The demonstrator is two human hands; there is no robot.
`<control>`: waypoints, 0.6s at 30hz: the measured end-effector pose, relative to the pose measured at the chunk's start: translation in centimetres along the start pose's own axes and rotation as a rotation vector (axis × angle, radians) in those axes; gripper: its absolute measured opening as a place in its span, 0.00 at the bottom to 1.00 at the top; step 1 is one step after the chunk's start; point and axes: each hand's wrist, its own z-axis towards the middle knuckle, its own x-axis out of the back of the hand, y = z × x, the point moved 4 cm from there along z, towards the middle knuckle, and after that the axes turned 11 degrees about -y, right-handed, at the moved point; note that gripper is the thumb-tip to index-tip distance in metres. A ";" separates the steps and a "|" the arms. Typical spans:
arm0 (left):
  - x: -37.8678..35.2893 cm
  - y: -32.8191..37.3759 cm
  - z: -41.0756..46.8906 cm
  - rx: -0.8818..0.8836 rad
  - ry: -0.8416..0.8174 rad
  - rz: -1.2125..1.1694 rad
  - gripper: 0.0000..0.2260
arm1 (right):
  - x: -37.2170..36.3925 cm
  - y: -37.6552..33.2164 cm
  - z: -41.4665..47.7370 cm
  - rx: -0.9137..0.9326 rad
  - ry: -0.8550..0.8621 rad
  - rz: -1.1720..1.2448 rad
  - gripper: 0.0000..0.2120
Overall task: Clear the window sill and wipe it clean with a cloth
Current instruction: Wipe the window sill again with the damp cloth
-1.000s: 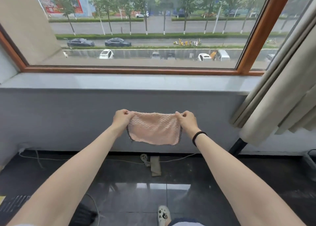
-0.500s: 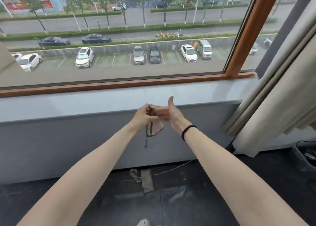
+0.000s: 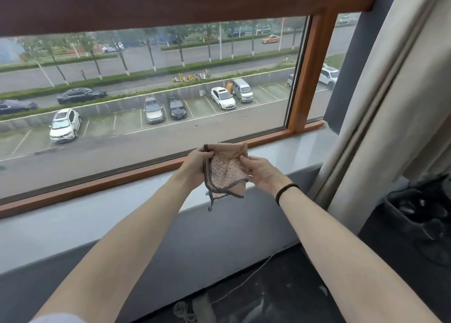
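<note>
1. Two hands out ahead, each with a hold: left hand (image 3: 195,159) pinching the cloth (image 3: 227,168) at its upper left edge with curled fingers, right hand (image 3: 262,171) pinching the right edge between thumb and fingers, black band (image 3: 285,192) on that wrist.
2. Held in the air between them, clear of any surface: pink, waffle-textured, folded to a small pad, dark stitched trim (image 3: 229,193) and a loose thread dangling below.
3. Judged light, limp and grippy rather than slick, with nothing to break. Best taken flat under one palm, folded thickness beneath the fingers, loose trim tucked in so as not to drag.
4. Just beyond, window sill (image 3: 73,222): pale, smooth, faintly glossy, running left to right under the glass; likely easy to glide over.
5. Farther back, wooden window frame (image 3: 310,78); off to the right, curtain (image 3: 390,127) hanging beside the sill's right end, worth keeping clear of when wiping there.
</note>
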 end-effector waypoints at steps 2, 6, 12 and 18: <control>0.1 -0.4 1.9 0.003 0.076 0.126 0.14 | 0.9 -0.6 1.0 0.028 0.069 -0.058 0.03; -0.8 -1.1 5.6 0.016 0.095 0.226 0.11 | 3.9 -1.2 1.9 0.029 0.119 -0.054 0.06; -3.0 -2.2 10.5 0.045 0.163 0.263 0.09 | 10.4 -1.7 2.8 -0.031 0.169 -0.213 0.25; -6.0 -4.0 15.3 0.021 0.277 0.137 0.11 | 17.7 -5.2 4.0 -0.117 0.049 -0.131 0.20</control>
